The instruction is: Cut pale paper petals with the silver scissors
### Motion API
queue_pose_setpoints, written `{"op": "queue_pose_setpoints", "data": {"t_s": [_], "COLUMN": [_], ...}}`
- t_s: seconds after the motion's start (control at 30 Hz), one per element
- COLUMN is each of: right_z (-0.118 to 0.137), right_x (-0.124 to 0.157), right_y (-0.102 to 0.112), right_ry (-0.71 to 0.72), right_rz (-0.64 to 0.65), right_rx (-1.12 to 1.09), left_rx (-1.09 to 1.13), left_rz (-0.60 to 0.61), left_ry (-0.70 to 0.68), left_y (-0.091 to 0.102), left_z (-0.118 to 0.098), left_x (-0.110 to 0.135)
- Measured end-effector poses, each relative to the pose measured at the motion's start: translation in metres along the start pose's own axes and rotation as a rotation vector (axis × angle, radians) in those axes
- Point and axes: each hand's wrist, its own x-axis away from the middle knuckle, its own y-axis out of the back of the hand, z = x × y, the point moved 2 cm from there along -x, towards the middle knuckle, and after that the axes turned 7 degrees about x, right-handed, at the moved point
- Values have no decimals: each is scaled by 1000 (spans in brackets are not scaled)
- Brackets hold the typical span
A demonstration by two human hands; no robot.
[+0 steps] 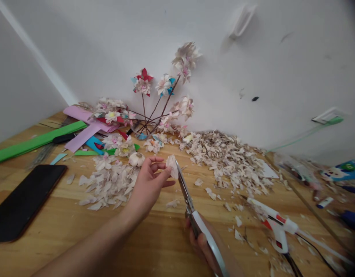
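From the head view, I pinch a pale petal [172, 166] in my left hand [150, 184], lifting it off the table [79, 231] so the blades can reach it. My right hand [204, 246] grips the scissors [191, 209], tips touching the petal. Cut petals [108, 184] lie left, a glue gun [274, 223] right.

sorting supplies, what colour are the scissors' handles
White, on the scissors in the right hand; head view shows it best.

Pale garlic skin [172, 166] upright against the nearly closed scissors [191, 209].
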Motion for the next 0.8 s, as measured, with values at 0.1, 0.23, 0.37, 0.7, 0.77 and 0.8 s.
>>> {"op": "queue_pose_setpoints", "data": {"t_s": [0.1,0.23,0.37,0.7,0.77,0.8], "right_z": [0,-2,-3,-8,-7,-6], "right_x": [0,3,3,-10,-9,-8], "right_y": [-1,-2,-1,8,7,7], "right_ry": [37,42,38,35,25,17], "right_rz": [9,14,40,13,18,25], "right_rx": [0,3,6,29,17,9], "left_rx": [-10,-7,0,-5,2,0], "left_rz": [-4,-16,-7,-5,3,7], "left_ry": [-4,-1,-6,2,10,14], "left_y": [1,1,2,2,2,2], "left_z": [-1,-2,-1,-4,-4,-4], "left_x": [0,0,0,-3,-3,-2]}}
